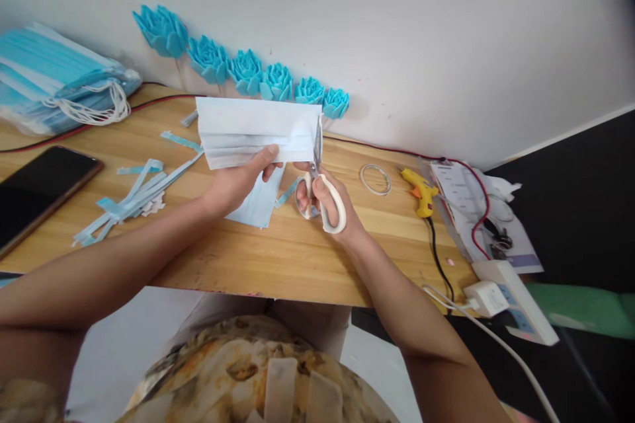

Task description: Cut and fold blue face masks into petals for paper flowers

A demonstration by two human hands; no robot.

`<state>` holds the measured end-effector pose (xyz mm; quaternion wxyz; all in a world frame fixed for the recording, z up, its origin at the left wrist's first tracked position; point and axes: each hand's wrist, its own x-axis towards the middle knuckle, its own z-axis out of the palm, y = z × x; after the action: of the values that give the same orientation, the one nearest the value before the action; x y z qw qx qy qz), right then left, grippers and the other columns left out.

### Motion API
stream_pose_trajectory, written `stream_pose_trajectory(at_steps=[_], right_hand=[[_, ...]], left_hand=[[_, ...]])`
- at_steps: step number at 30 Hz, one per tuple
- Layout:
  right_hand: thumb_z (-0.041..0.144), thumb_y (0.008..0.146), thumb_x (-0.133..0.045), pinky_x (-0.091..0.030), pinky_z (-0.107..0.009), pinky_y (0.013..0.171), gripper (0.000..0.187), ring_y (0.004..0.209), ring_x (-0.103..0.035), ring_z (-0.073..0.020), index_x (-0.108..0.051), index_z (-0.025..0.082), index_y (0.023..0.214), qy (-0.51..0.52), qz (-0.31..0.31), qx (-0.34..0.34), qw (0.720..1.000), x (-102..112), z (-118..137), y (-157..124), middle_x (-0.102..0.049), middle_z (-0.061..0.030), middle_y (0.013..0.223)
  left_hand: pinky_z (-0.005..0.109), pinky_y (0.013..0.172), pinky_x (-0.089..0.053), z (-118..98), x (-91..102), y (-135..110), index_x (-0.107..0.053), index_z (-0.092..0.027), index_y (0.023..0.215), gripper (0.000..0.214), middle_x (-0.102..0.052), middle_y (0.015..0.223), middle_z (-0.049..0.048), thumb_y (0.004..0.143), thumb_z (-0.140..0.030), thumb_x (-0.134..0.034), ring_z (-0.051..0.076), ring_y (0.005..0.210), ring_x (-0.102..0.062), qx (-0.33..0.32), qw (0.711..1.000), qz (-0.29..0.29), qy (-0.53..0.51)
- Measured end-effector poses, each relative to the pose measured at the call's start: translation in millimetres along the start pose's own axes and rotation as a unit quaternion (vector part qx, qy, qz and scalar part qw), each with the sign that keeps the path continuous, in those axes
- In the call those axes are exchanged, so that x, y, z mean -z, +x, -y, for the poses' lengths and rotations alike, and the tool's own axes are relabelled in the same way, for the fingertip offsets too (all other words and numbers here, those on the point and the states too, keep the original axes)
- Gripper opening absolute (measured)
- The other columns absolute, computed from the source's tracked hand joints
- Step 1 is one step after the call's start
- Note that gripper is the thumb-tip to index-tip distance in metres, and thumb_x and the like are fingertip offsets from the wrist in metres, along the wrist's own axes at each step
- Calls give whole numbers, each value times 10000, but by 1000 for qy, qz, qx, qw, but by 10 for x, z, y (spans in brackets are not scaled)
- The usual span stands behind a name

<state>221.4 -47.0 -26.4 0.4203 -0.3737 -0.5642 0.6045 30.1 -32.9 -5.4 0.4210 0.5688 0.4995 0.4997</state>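
Observation:
My left hand (248, 178) pinches the lower edge of a pleated face mask (258, 120), thumb on top, and holds it up over the table. In my right hand (330, 205) are scissors (333, 208) with white handles, fingers through the loops. Their blades lie at the mask's right edge, pointing away from me. Beneath my hands a light blue piece of mask material (258, 201) lies on the wood. Cut strips (131, 201) are heaped to the left of it.
Blue paper-like flowers (245, 71) on stems line the wall. A mask stack (54, 73) and a phone (44, 188) lie left. On the right are a wire ring (376, 180), a yellow glue gun (421, 192), papers (459, 192) and a power strip (520, 307) with cables.

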Motion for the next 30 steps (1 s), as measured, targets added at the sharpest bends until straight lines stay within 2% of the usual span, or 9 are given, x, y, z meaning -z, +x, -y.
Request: stream_pose_trajectory(at_steps=[5, 15, 23, 30], right_hand=[[658, 846, -637, -412, -240, 463, 576, 566, -532, -99, -617, 202, 1197, 9, -6, 6, 1000, -9, 10, -2, -601, 11, 753], [620, 809, -705, -379, -230, 396, 573, 500, -490, -88, -636, 191, 1182, 34, -34, 3, 999, -51, 22, -18, -566, 37, 677], [637, 782, -722, -356, -222, 371, 572, 467, -473, -78, -657, 182, 1123, 31, -48, -5, 998, -72, 42, -33, -564, 38, 652], [622, 769, -743, -356, -222, 374, 591, 457, -460, -75, -659, 185, 1158, 38, -58, -11, 998, -78, 36, -34, -559, 42, 636]], left_hand=[[306, 828, -471, -56, 17, -25, -468, -216, 499, 468, -597, 653, 39, 909, -435, -523, 201, 733, -565, 6, 999, 22, 44], [305, 823, -465, 59, 4, -11, -478, -224, 530, 449, -542, 600, 12, 899, -471, -545, 188, 676, -545, -12, 1000, 17, 14], [313, 818, -461, 73, -5, -13, -495, -226, 548, 444, -542, 611, 11, 903, -488, -544, 190, 668, -537, -14, 1000, 21, 12], [303, 800, -446, 79, -19, -9, -475, -221, 525, 468, -531, 594, 3, 901, -486, -563, 172, 650, -531, -11, 1000, 21, -2]])
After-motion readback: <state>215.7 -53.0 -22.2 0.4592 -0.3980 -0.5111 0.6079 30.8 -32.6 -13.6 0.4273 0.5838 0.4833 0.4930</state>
